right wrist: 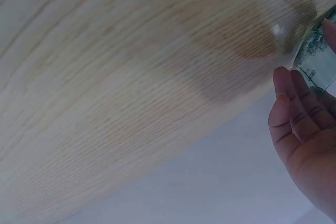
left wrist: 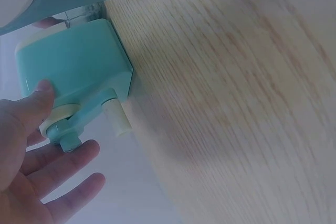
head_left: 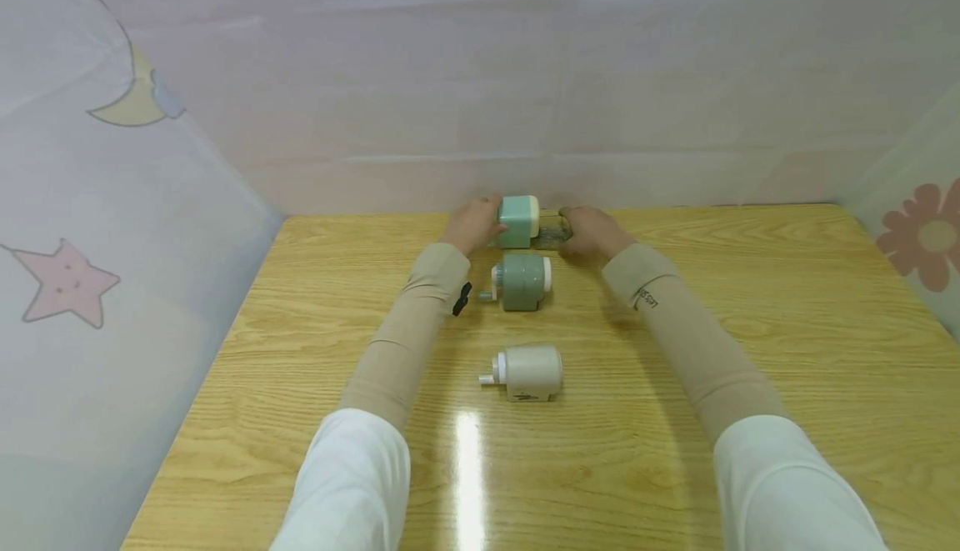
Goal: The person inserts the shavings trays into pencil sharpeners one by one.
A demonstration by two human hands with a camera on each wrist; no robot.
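Note:
At the far edge of the table, a teal crank pencil sharpener [head_left: 514, 222] lies between both hands. My left hand [head_left: 472, 224] grips its crank end. In the left wrist view, the thumb presses the teal body [left wrist: 73, 61] while other fingers spread behind the crank [left wrist: 89, 114]. On the opposite side, my right hand [head_left: 592, 230] pinches a clear shavings drawer [head_left: 553, 235], which sticks out of the sharpener's cream face. The right wrist view shows dark shavings inside that drawer [right wrist: 317, 59], with thumb and fingers at its end.
A dark green crank sharpener [head_left: 523, 282] stands just nearer than the teal one, between the forearms. Closer still is a beige sharpener [head_left: 534, 373], its crank to the left. Behind the wooden table [head_left: 337, 301] rises a pale sheet wall [head_left: 465, 84].

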